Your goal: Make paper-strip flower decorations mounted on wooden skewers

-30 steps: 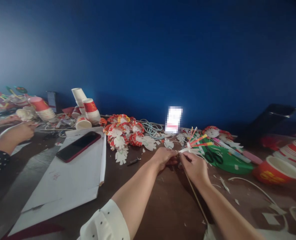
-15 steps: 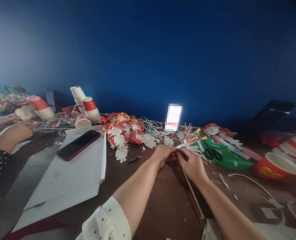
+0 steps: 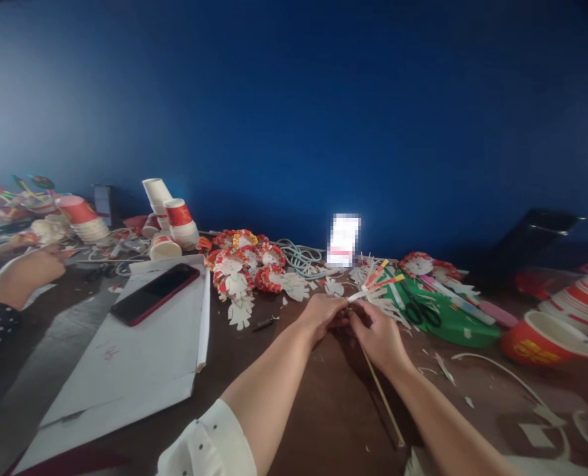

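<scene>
My left hand [image 3: 325, 312] and my right hand [image 3: 379, 332] meet over the table, with fingertips pinched close together. Between them is the upper end of a thin stick [image 3: 381, 389], which slants down toward me under my right hand. From the pinched end, a white paper strip [image 3: 357, 297] leads to a fringe of cut paper strips [image 3: 377, 277] with red and yellow parts. Both hands are closed; my fingers cover the spot where paper and stick come together. Beyond my right hand, black-handled scissors [image 3: 422, 315] rest on a green sheet [image 3: 467, 334].
Left lies a phone [image 3: 155, 294] on a white board [image 3: 125, 360]. Paper cut-outs [image 3: 244, 261], stacked paper cups [image 3: 180, 221] and a lit screen [image 3: 343, 239] stand at the back. A red paper bowl [image 3: 546, 338] is right. Another person's hand [image 3: 30, 271] works far left.
The view has tilted slightly, so most things sit a little lower. Both hands keep their pinch on the paper and stick, with the fringe turned slightly.
</scene>
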A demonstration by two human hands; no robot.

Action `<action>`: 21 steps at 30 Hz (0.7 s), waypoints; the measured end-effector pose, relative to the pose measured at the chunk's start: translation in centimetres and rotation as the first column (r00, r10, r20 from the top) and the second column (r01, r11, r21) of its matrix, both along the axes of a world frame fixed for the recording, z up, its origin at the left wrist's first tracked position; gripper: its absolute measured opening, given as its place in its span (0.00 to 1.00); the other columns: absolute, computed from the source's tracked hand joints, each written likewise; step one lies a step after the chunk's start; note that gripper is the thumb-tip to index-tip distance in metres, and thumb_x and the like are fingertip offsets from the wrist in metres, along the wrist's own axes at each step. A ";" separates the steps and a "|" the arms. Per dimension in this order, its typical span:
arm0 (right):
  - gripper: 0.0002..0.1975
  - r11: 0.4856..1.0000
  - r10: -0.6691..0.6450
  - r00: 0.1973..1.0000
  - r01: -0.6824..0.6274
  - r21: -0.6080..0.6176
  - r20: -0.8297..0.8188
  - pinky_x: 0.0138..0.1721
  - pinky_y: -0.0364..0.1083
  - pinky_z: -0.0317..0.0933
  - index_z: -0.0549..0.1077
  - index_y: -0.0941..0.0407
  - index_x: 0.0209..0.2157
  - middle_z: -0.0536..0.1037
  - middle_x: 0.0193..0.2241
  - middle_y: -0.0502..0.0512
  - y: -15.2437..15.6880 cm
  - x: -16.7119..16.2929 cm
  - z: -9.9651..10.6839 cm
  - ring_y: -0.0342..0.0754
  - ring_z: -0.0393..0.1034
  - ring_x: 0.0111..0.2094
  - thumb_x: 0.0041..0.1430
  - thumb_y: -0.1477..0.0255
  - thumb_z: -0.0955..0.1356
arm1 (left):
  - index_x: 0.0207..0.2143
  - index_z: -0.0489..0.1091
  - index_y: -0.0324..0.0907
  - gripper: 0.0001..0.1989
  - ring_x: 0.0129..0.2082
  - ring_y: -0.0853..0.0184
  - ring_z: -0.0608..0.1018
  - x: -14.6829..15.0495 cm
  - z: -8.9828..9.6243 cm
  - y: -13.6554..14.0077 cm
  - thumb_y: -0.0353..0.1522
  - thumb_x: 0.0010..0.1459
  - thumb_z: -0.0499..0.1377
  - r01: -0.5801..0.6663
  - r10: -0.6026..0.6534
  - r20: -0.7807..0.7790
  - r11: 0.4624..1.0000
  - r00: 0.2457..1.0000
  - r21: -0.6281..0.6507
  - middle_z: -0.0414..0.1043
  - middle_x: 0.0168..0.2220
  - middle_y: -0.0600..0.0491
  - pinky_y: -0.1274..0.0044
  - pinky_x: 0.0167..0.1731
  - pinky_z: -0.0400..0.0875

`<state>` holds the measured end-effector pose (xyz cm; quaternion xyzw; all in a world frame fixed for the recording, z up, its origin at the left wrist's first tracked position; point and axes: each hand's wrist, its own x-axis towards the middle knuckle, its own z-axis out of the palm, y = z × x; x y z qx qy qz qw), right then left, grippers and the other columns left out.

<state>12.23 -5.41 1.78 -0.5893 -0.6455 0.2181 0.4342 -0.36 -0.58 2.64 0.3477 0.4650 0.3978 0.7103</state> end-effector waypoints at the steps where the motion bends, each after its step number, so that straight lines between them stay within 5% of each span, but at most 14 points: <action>1: 0.17 1.000 0.007 1.000 -0.007 0.002 -0.002 0.43 0.51 0.69 0.78 0.57 0.42 0.84 0.38 0.59 0.0 0.0 0.1 0.56 0.79 0.39 0.56 0.63 0.65 | 0.21 0.68 0.37 0.09 0.18 0.76 0.66 0.0 -0.1 0.0 0.25 0.53 0.61 0.002 -0.002 0.002 1.000 1.000 0.004 0.62 0.17 0.59 0.83 0.23 0.70; 21: 0.17 0.998 -0.054 0.998 0.054 0.028 0.019 0.43 0.52 0.70 0.78 0.57 0.42 0.84 0.38 0.60 0.0 0.1 0.0 0.56 0.79 0.39 0.56 0.63 0.65 | 0.24 0.70 0.36 0.07 0.18 0.77 0.69 -0.5 0.7 -0.1 0.23 0.54 0.62 0.027 -0.023 0.072 0.998 0.997 -0.053 0.67 0.19 0.57 0.84 0.23 0.69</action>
